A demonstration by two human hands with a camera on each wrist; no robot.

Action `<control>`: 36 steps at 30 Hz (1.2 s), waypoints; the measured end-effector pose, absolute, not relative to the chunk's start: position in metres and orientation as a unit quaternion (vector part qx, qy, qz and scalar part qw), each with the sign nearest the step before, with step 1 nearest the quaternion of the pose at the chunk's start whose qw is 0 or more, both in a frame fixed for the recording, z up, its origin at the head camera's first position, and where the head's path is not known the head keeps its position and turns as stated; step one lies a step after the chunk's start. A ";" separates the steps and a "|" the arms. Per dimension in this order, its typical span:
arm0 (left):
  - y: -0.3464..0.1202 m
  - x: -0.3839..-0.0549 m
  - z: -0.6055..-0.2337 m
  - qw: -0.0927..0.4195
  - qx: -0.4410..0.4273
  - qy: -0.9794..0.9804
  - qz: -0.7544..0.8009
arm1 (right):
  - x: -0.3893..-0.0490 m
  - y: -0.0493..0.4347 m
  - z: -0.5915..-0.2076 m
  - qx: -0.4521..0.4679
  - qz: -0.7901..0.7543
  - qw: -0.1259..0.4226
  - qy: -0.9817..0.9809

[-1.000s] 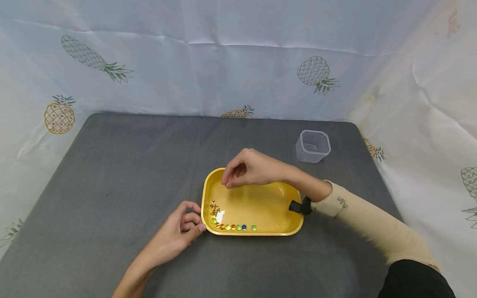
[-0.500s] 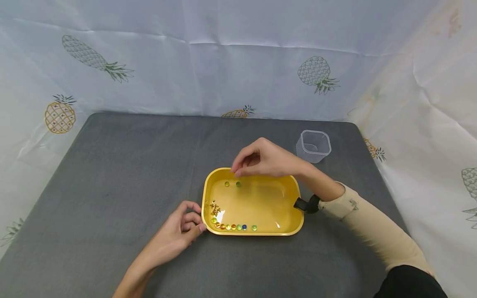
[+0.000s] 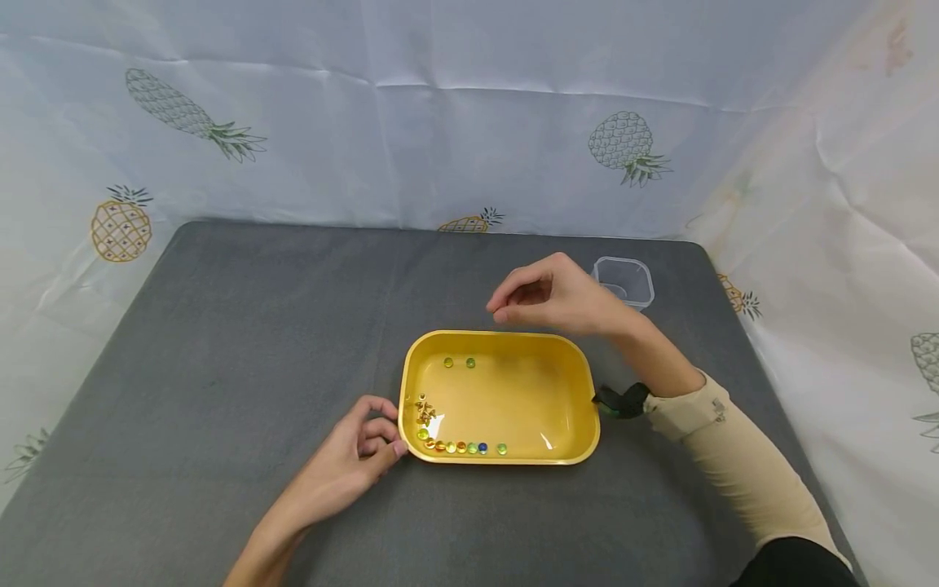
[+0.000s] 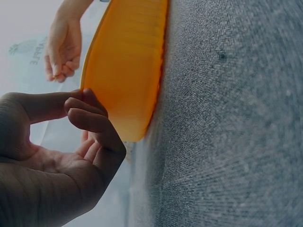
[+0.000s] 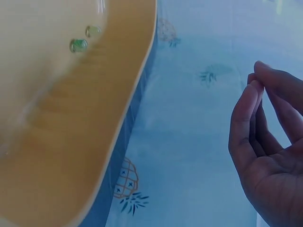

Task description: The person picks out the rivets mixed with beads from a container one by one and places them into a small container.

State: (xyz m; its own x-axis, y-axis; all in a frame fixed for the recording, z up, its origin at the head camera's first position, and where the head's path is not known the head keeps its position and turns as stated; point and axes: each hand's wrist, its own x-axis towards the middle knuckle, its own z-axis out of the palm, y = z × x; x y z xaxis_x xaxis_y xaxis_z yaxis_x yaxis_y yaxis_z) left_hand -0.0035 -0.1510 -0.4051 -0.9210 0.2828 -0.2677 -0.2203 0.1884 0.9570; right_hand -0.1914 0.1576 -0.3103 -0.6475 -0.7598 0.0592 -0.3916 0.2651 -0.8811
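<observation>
A yellow tray [image 3: 528,399] lies on the grey table. Along its near side runs a row of several glass marbles [image 3: 472,447], with small gold star-like pieces [image 3: 425,410] by the left end. Two more marbles [image 3: 459,363] sit near the far left corner; in the right wrist view they look like green marbles [image 5: 78,45]. My left hand [image 3: 359,448] holds the tray's left rim, fingers curled, thumb at the near corner. Above and beyond the far rim, my right hand [image 3: 550,295] has thumb and fingertips pressed together. Whether something tiny is between them is not visible.
A clear plastic tub [image 3: 632,281] stands at the back right, partly behind my right hand. Pineapple-print sheeting [image 3: 513,147] rises behind and beside the table [image 3: 257,326]. A black strap [image 3: 622,401] hangs from my right wrist.
My right hand has risen out of the tray and moved back and right, towards the tub, uncovering the two far marbles. My left hand stays at the rim.
</observation>
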 end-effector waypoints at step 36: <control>-0.153 -0.002 -0.408 0.189 0.033 0.743 0.641 | -0.211 0.257 -0.326 -0.219 -0.471 0.060 0.853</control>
State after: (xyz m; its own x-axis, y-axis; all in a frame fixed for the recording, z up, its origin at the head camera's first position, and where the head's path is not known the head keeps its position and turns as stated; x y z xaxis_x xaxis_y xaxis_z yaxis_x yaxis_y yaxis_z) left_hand -0.0018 -0.1525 -0.4078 -0.9267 0.2907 -0.2382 -0.1932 0.1752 0.9654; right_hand -0.2105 0.2571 -0.3256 -0.8965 -0.4307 0.1044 -0.3179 0.4608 -0.8286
